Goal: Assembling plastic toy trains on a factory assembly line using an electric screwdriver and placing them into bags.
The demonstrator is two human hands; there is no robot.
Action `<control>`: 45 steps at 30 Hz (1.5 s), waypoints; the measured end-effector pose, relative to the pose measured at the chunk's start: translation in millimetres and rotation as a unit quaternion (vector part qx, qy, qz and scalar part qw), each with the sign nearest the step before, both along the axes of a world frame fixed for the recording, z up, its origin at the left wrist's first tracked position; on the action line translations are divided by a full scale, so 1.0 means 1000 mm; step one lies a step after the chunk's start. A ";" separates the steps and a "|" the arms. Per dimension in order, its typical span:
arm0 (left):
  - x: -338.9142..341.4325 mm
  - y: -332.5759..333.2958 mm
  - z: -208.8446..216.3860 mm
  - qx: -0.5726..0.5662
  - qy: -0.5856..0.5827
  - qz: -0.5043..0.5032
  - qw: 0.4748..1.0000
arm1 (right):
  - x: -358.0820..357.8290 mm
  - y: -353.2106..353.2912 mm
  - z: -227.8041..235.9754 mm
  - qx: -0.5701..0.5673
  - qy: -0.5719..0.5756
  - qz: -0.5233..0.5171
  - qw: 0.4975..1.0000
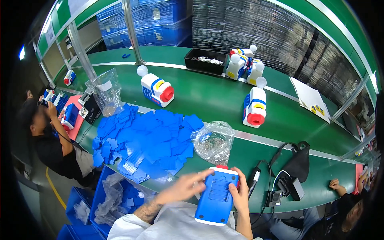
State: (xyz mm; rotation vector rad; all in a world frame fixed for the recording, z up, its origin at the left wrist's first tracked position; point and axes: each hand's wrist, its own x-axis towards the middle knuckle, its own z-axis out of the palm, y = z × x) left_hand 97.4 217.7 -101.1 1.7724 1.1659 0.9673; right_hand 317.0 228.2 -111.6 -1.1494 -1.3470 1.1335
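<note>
The right hand point(241, 199) pinched a blue-backed toy housing point(216, 207) by its three-o'clock edge; the left hand point(181, 188), blurred, had its grip spread at nine; a clear bag point(213, 142) lay at twelve.

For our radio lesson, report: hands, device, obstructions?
Right grip holding blue-backed device, compartment uncovered. Left grip near its top corner, contact unclear. Clear bag beyond, blue sheets forward-left.

On the flat green surface point(249, 149), thin blue plastic plates point(156, 138) lie heaped left of a clear crumpled plastic bag point(214, 140), which sits behind a boxy blue plastic device point(216, 208) and before a black rectangular plastic tray point(204, 66).
</note>
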 end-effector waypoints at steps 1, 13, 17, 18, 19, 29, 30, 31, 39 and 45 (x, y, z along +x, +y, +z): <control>-0.019 0.013 -0.002 0.042 0.034 0.008 0.999 | 0.003 0.002 0.001 -0.031 -0.037 0.059 0.997; -0.109 0.055 -0.056 -0.016 0.506 0.219 0.834 | 0.004 0.001 0.000 -0.028 -0.014 0.049 0.998; -0.114 0.069 -0.064 -0.077 0.453 0.226 0.859 | 0.007 0.003 -0.010 -0.023 -0.027 0.049 0.998; -0.115 0.071 -0.071 -0.078 0.453 0.226 0.859 | 0.007 0.004 -0.012 -0.024 -0.027 0.050 0.998; -0.114 0.073 -0.077 -0.064 0.463 0.250 0.848 | 0.007 0.004 -0.013 -0.015 -0.033 0.055 0.998; -0.087 0.062 -0.026 0.149 0.269 0.295 0.905 | 0.005 0.005 -0.018 0.025 -0.048 0.036 0.998; -0.069 0.052 0.002 0.055 0.170 0.248 0.952 | 0.006 0.004 -0.019 0.022 -0.049 0.028 0.998; -0.050 0.043 0.027 -0.042 0.069 0.200 0.977 | 0.006 0.004 -0.017 0.001 -0.035 0.029 0.999; 0.029 0.010 0.059 -0.039 0.027 -0.126 0.991 | 0.006 0.003 -0.016 0.008 -0.031 0.033 0.999; 0.027 0.011 0.060 -0.049 0.041 -0.118 0.991 | 0.004 0.003 -0.012 -0.013 -0.012 0.040 0.999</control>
